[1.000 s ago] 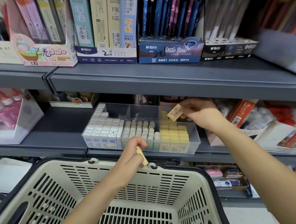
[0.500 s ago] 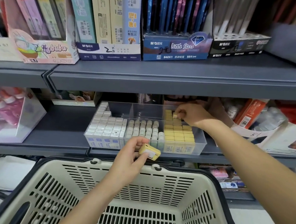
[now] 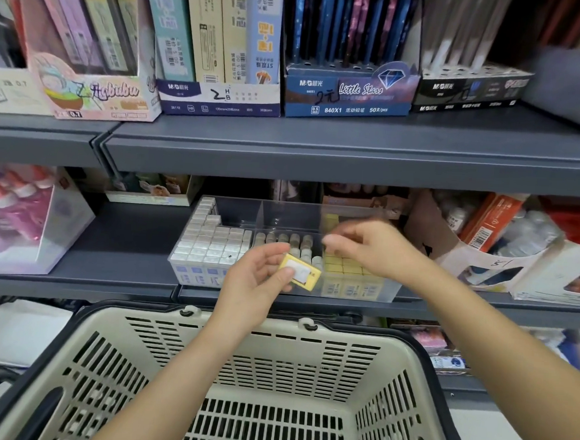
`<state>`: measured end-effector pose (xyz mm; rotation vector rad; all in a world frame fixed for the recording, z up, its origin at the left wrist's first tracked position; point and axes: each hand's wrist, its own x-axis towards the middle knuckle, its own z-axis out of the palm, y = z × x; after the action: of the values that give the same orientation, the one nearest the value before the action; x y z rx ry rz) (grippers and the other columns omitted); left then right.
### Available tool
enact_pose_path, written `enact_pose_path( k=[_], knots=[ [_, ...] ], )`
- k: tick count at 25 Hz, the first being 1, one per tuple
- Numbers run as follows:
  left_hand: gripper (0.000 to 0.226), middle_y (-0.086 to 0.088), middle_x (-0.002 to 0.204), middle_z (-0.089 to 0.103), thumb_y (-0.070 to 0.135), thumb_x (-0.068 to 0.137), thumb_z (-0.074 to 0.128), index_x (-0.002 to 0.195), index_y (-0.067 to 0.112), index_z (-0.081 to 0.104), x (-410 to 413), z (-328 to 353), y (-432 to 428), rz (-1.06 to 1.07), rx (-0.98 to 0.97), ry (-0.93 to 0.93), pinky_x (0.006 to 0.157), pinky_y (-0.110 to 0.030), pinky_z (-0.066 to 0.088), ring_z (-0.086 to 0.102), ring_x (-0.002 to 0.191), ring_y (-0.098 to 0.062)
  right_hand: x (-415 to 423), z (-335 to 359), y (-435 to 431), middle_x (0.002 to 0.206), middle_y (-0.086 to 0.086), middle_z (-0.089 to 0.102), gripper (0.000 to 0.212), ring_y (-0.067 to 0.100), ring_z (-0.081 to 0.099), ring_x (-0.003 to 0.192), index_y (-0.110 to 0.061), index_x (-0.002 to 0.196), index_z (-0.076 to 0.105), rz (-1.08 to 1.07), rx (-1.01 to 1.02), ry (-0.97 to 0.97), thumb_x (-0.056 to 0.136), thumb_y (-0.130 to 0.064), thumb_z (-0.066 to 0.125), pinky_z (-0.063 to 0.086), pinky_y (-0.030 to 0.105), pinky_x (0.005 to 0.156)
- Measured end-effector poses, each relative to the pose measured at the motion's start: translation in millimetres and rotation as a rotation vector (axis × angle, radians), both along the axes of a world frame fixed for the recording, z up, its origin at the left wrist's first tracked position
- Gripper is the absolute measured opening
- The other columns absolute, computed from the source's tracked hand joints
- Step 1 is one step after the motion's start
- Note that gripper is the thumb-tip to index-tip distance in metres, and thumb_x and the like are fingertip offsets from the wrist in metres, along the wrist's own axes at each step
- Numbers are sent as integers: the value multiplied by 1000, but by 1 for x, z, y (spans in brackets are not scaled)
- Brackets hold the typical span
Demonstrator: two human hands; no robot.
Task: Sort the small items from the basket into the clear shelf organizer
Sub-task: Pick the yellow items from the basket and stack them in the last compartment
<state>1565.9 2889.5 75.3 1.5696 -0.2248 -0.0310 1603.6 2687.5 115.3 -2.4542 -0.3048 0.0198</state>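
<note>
Pinching yellow eraser (image 3: 300, 272) in left hand (image 3: 255, 284), right hand (image 3: 372, 249) blurred over organizer (image 3: 241, 213), grip unclear, basket (image 3: 240, 323) below

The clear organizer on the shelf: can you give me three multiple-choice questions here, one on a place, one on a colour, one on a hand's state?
1. Which compartment of the clear organizer holds the yellow items? A) left B) middle C) right
2. What colour is the small box in the left hand? A) yellow B) blue C) red
3. What is the left hand doing? A) lying flat, empty B) pinching the small box C) making an empty fist
Answers: 1C, yellow stacks fill the right section; 2A, yellow edges round a white label; 3B, thumb and fingers grip it.
</note>
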Motion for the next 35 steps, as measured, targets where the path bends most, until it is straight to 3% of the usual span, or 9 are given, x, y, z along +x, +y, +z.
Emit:
enact_pose_path(
  k=[5, 10, 17, 19, 21, 23, 25, 28, 35],
  knots=[
    [29, 4, 94, 66, -5, 83, 62, 95, 21, 62, -6, 6, -5, -18, -23, -54, 74, -20, 54, 65, 82, -4, -35, 1, 20, 76, 4, 70, 29, 9, 65, 61, -16, 87, 65, 103, 406, 344, 94, -33, 42, 52, 23, 65],
    [35, 15, 91, 70, -8, 82, 62, 91, 26, 63, -10, 9, -8, -50, 6, -86, 78, -20, 52, 67, 82, -5, -36, -1, 15, 72, 3, 71, 12, 8, 64, 64, -9, 94, 69, -84, 730, 467, 87, -15, 61, 53, 21, 65],
    [24, 9, 101, 68, -2, 83, 64, 88, 21, 65, -6, 8, -18, 0, -67, -32, 70, -16, 52, 68, 75, -7, -31, 2, 7, 73, 6, 72, 15, 9, 65, 63, -6, 95, 68, -126, 792, 452, 80, -10, 68, 54, 17, 62],
    [31, 14, 108, 63, 2, 84, 64, 98, 29, 61, -4, 4, -19, -32, 27, -66, 75, -14, 50, 65, 85, -1, -29, 7, 3, 77, 7, 73, 18, 7, 66, 62, -4, 97, 67, -137, 748, 477, 79, -9, 68, 54, 15, 60],
    [33, 18, 118, 54, 17, 87, 63, 113, 34, 54, 2, -4, -13, 28, 384, -212, 90, -13, 42, 54, 104, 6, -14, 14, -8, 91, 9, 72, 24, 5, 66, 64, -4, 101, 65, -237, 603, 320, 79, -9, 70, 53, 11, 60],
    [40, 12, 127, 50, 32, 87, 60, 126, 28, 50, 9, -16, -3, 154, 785, -422, 106, -23, 29, 40, 122, -3, 8, 22, -24, 108, 7, 67, 24, 10, 65, 81, -12, 107, 65, -362, 261, 87, 83, -17, 67, 51, 13, 70],
    [51, 5, 137, 45, 41, 87, 56, 133, 23, 46, 11, -30, 3, 181, 987, -471, 113, -32, 15, 31, 132, -14, 29, 22, -35, 120, 7, 61, 26, 23, 58, 104, -17, 113, 62, -420, -83, -70, 90, -28, 58, 45, 23, 84],
    [50, 2, 141, 45, 42, 89, 52, 134, 21, 48, 9, -44, 3, 184, 1077, -516, 115, -36, 2, 29, 137, -20, 52, 4, -37, 121, 8, 61, 24, 27, 57, 106, -16, 114, 60, -328, -299, -187, 94, -25, 50, 37, 24, 77],
    [43, 0, 134, 52, 36, 88, 54, 128, 19, 53, 12, -51, 3, 219, 1082, -573, 113, -41, 12, 38, 132, -23, 81, -34, -34, 122, 4, 61, 26, 24, 55, 109, -18, 108, 64, -132, -393, 41, 94, -14, 42, 42, 32, 93]
  ],
)
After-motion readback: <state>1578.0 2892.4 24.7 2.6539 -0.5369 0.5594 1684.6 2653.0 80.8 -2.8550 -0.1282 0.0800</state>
